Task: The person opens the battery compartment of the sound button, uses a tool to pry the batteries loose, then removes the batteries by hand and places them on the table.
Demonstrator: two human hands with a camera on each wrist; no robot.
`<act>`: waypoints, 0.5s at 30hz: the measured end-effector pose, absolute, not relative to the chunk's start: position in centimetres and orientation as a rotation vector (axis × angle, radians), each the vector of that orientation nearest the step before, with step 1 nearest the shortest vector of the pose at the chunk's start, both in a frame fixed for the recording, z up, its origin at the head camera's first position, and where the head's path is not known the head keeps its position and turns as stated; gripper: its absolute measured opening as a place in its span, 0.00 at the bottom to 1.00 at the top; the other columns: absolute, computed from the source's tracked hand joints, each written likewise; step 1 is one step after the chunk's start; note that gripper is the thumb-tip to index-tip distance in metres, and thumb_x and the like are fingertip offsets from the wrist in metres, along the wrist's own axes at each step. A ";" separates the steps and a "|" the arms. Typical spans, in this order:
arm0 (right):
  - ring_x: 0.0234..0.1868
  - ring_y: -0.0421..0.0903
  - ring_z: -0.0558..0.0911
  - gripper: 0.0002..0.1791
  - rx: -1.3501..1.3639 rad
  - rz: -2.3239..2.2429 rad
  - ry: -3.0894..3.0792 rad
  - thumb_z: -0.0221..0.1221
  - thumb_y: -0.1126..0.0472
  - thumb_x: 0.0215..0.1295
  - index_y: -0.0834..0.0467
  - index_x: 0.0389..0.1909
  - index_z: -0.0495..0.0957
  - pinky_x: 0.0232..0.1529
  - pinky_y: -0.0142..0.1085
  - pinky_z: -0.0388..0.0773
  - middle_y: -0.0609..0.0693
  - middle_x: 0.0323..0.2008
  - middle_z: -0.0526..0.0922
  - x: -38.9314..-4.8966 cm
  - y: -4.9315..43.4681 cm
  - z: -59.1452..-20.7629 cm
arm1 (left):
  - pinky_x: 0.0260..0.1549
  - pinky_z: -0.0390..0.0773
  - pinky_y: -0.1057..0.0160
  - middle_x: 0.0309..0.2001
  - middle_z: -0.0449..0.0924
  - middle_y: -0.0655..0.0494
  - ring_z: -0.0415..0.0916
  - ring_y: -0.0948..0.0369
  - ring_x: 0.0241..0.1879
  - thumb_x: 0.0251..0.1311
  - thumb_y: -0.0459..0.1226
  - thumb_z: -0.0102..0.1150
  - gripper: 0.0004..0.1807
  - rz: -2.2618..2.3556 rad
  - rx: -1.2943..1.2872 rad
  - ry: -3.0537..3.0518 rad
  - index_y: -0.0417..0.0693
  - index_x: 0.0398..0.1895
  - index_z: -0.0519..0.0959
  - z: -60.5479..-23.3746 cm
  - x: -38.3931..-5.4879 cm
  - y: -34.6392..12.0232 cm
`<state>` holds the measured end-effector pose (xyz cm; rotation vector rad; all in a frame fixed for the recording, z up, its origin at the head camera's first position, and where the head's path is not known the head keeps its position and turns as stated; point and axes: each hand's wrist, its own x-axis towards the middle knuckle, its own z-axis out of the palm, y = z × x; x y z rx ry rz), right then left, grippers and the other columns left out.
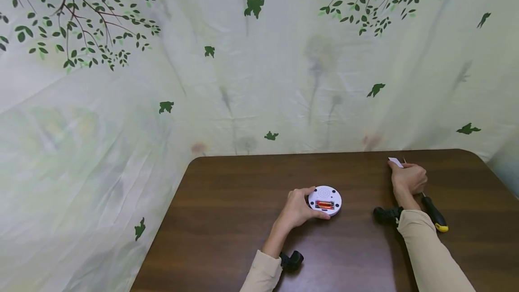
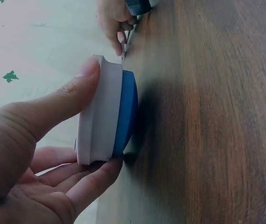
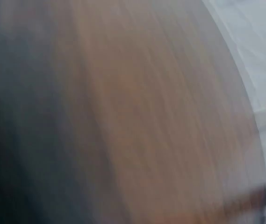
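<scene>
My left hand (image 1: 299,208) grips a round white battery-powered device (image 1: 325,193) by its rim, thumb on one side and fingers on the other. Its back, facing up, shows small holes, dark feet and an uncovered compartment with batteries (image 1: 324,204). In the left wrist view, its underside (image 2: 127,112) is blue and sits just above the table. Farther right, my right hand (image 1: 409,178) pinches a small flat white piece (image 1: 395,162), apparently a battery cover. Beneath that hand passes the shaft of a screwdriver (image 1: 434,213) with a black and yellow handle.
The brown wooden table (image 1: 243,193) has rounded far corners. Behind it hangs a pale cloth (image 1: 284,80) printed with leaves and branches. Dark wrist cameras sit on both wrists. Much of the right wrist view is blurred.
</scene>
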<state>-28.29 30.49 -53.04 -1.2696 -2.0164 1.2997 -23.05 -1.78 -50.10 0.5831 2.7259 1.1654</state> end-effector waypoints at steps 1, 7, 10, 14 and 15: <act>0.63 0.66 0.77 0.30 -1.261 1.293 -2.034 0.68 0.47 0.63 0.66 0.56 0.84 0.67 0.59 0.69 0.66 0.62 0.82 -28.2 30.6 -53.1 | 0.66 0.75 0.51 0.64 0.81 0.44 0.76 0.46 0.66 0.38 0.48 0.88 0.49 1.170 0.579 2.723 0.40 0.66 0.79 -50.2 -23.0 -1.7; 0.63 0.66 0.76 0.30 -1.173 1.313 -2.062 0.65 0.45 0.66 0.66 0.58 0.83 0.66 0.59 0.69 0.67 0.62 0.81 -27.3 30.6 -52.8 | 0.65 0.75 0.52 0.64 0.82 0.44 0.76 0.46 0.65 0.38 0.48 0.88 0.48 1.178 0.579 2.732 0.41 0.66 0.79 -50.6 -23.0 -1.7; 0.60 0.65 0.78 0.30 -1.082 1.281 -2.145 0.64 0.43 0.67 0.65 0.57 0.84 0.53 0.52 0.74 0.67 0.60 0.82 -25.5 30.8 -51.7 | 0.65 0.75 0.52 0.64 0.82 0.45 0.75 0.46 0.64 0.38 0.48 0.88 0.48 1.175 0.578 2.727 0.41 0.67 0.79 -50.5 -23.0 -1.6; 0.46 0.63 0.83 0.34 -0.865 1.150 -2.408 0.64 0.39 0.66 0.66 0.54 0.85 0.32 0.40 0.71 0.69 0.54 0.85 -21.1 32.1 -49.8 | 0.64 0.75 0.51 0.64 0.82 0.45 0.75 0.45 0.64 0.39 0.49 0.87 0.48 1.180 0.589 2.723 0.41 0.67 0.79 -50.5 -23.0 -1.7; 0.40 0.61 0.83 0.35 -0.818 1.107 -2.475 0.64 0.37 0.66 0.66 0.54 0.85 0.27 0.39 0.69 0.69 0.51 0.87 -19.9 32.4 -49.4 | 0.64 0.75 0.51 0.64 0.82 0.44 0.75 0.45 0.64 0.39 0.49 0.87 0.48 1.180 0.591 2.723 0.41 0.67 0.79 -50.5 -23.0 -1.8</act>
